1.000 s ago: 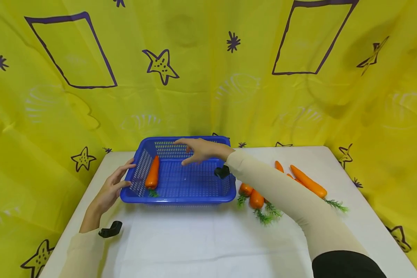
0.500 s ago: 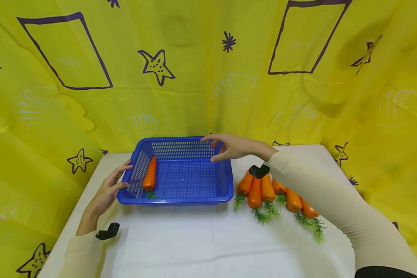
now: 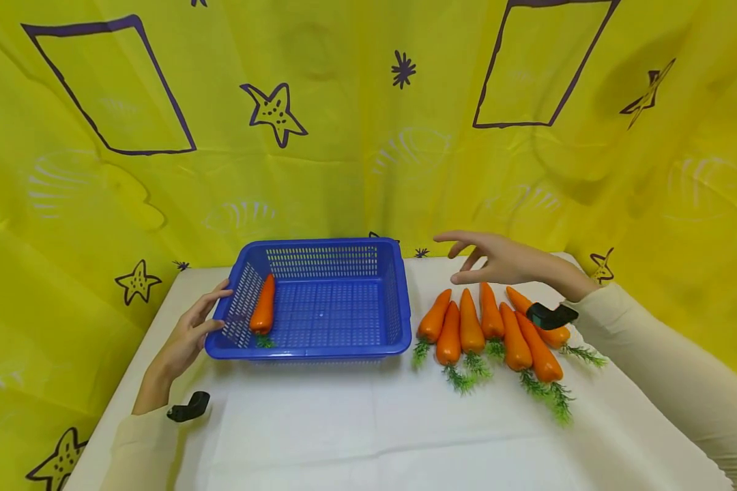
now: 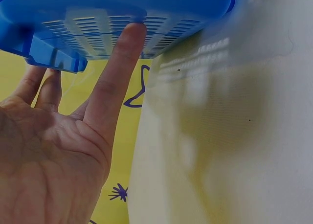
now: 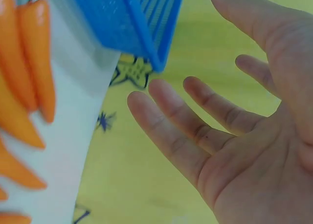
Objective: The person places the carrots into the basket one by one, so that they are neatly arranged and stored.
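My left hand [image 3: 187,334] rests against the left end of the blue plastic basket [image 3: 310,354], fingertips right at its rim. In the left wrist view the straight thumb [image 4: 115,77] touches the slotted outer wall. Inside the basket, along its left side, lies one orange carrot [image 3: 263,307] with its green top toward me. My right hand [image 3: 497,259] hovers over the far ends of several carrots [image 3: 471,324] fanned out right of the basket. Its fingers are spread and hold nothing, as the right wrist view of the hand [image 5: 244,150] shows.
The basket and carrots are on a white-covered table [image 3: 319,423]. A yellow curtain [image 3: 344,191] with purple drawings hangs behind the table and along both sides. Dark wrist cameras are strapped to both sleeves.
My right hand has moved from above the basket rightward to above the loose carrots, uncovering more of them. The left hand stays at the basket's left rim. The head view has shifted slightly.
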`<state>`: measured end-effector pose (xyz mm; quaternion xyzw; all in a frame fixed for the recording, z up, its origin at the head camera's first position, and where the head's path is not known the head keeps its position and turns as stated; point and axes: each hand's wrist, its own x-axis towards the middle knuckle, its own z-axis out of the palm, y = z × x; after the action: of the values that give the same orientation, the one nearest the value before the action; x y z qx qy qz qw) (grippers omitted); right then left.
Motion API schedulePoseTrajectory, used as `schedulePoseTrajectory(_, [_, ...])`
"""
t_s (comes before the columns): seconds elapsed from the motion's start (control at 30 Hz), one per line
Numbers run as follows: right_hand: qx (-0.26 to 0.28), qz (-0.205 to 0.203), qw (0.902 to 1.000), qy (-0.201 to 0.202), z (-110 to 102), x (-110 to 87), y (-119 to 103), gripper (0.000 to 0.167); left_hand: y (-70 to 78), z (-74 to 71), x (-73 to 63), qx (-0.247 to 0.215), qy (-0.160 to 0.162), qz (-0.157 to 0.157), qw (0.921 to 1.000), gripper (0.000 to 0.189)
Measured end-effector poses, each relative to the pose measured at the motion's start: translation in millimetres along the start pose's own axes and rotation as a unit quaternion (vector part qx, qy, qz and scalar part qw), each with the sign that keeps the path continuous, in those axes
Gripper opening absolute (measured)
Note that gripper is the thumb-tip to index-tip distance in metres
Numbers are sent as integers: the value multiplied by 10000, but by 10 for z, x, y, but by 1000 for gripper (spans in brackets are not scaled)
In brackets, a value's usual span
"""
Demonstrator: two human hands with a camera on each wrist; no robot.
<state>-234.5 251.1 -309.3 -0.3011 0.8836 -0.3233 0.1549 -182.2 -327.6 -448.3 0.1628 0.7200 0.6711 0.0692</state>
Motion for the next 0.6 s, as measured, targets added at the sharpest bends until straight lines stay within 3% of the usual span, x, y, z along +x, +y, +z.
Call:
schedulePoseTrajectory(0.23, [-40,161,9993,347,-109,-407,217,73,-8,-20,1,72,-3,63,10000,54])
schedulePoseTrajectory(0.6, [-35,358,9975,611,-94,-778,517,72,-22,-18,-1,57,-8,73,10000,52])
